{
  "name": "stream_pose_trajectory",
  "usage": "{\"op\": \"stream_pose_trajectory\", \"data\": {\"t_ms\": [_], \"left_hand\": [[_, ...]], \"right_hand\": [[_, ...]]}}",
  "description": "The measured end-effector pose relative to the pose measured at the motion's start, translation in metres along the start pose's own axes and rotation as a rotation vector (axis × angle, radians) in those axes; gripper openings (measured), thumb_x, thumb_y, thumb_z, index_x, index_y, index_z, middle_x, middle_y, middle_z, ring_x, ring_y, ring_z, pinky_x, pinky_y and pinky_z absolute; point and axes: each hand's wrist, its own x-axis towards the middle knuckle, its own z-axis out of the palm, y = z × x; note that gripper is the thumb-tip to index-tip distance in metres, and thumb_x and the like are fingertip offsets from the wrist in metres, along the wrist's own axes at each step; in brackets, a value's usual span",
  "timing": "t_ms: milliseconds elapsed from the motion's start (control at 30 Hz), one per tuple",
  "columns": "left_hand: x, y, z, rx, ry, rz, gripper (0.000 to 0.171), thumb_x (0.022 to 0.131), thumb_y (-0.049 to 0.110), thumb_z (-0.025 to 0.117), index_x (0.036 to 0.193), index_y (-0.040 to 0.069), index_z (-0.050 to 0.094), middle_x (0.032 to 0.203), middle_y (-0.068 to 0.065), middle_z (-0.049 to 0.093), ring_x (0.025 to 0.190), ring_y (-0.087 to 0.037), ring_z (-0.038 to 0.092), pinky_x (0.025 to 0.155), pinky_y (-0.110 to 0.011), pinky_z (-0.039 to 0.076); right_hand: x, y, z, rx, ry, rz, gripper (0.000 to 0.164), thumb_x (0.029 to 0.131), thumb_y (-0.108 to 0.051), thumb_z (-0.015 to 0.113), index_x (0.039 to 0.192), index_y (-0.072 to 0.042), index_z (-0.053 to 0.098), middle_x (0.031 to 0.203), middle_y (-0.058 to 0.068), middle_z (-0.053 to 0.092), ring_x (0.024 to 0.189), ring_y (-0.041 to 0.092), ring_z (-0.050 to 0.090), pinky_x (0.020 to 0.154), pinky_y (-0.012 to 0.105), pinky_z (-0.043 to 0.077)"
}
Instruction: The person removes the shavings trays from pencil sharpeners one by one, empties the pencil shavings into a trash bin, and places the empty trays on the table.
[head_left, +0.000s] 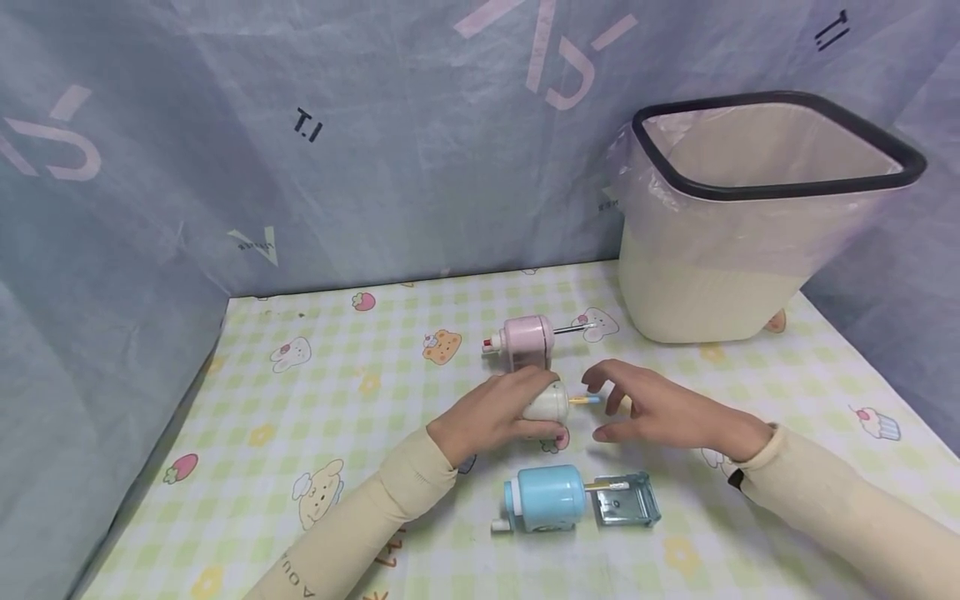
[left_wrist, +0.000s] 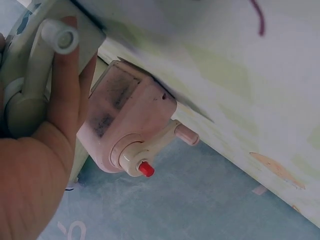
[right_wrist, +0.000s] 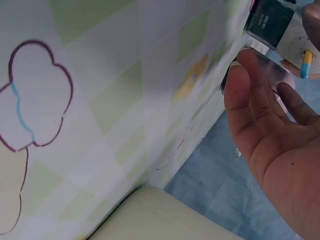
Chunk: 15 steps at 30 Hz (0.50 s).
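Observation:
My left hand (head_left: 495, 417) grips a white crank pencil sharpener (head_left: 551, 402) from behind, fingers over its top and thumb along the near side. A yellow pencil with a blue end (head_left: 585, 400) sticks out of its right side. Just beyond that end, my right hand (head_left: 667, 408) hovers with loosely bent, parted fingers and holds nothing. In the left wrist view, the crank handle (left_wrist: 60, 37) of the white sharpener lies by the left fingers. The right wrist view shows the pencil (right_wrist: 306, 65) apart from the right fingertips.
Behind the white sharpener stands a pink sharpener (head_left: 528, 337) with a pencil through it. Nearer me sit a blue sharpener (head_left: 551, 496), also holding a pencil, and a clear bluish tray (head_left: 626, 502). A lined white bin (head_left: 712, 275) stands at the back right on the checked cloth.

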Motion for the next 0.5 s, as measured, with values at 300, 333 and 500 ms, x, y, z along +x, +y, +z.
{"op": "stream_pose_trajectory", "data": {"t_ms": [300, 333, 500], "left_hand": [[-0.0023, 0.0005, -0.0003, -0.007, 0.007, 0.004, 0.064, 0.098, 0.044, 0.077, 0.146, 0.006, 0.057, 0.128, -0.003, 0.065, 0.102, -0.012, 0.058, 0.09, -0.031, 0.052], [-0.0025, 0.0004, -0.0005, -0.01, 0.006, 0.003, 0.064, 0.098, 0.044, 0.077, 0.146, 0.006, 0.057, 0.129, -0.003, 0.065, 0.102, -0.012, 0.058, 0.091, -0.031, 0.052], [-0.003, -0.0008, -0.0006, -0.046, -0.002, -0.012, 0.065, 0.099, 0.047, 0.076, 0.148, 0.01, 0.057, 0.127, 0.0, 0.063, 0.101, -0.01, 0.057, 0.089, -0.027, 0.051]], "right_hand": [[-0.0004, 0.0031, 0.0021, 0.002, 0.006, -0.01, 0.06, 0.093, -0.031, 0.085, 0.137, -0.004, 0.054, 0.132, 0.014, 0.061, 0.103, 0.025, 0.068, 0.074, 0.032, 0.055], [-0.0006, 0.0033, 0.0024, 0.006, 0.006, -0.01, 0.059, 0.093, -0.031, 0.085, 0.137, -0.004, 0.054, 0.133, 0.014, 0.061, 0.103, 0.026, 0.068, 0.075, 0.032, 0.055], [-0.0022, 0.0037, 0.0032, 0.023, 0.007, -0.011, 0.058, 0.094, -0.031, 0.084, 0.136, -0.005, 0.055, 0.133, 0.013, 0.061, 0.104, 0.026, 0.068, 0.074, 0.032, 0.055]]}}
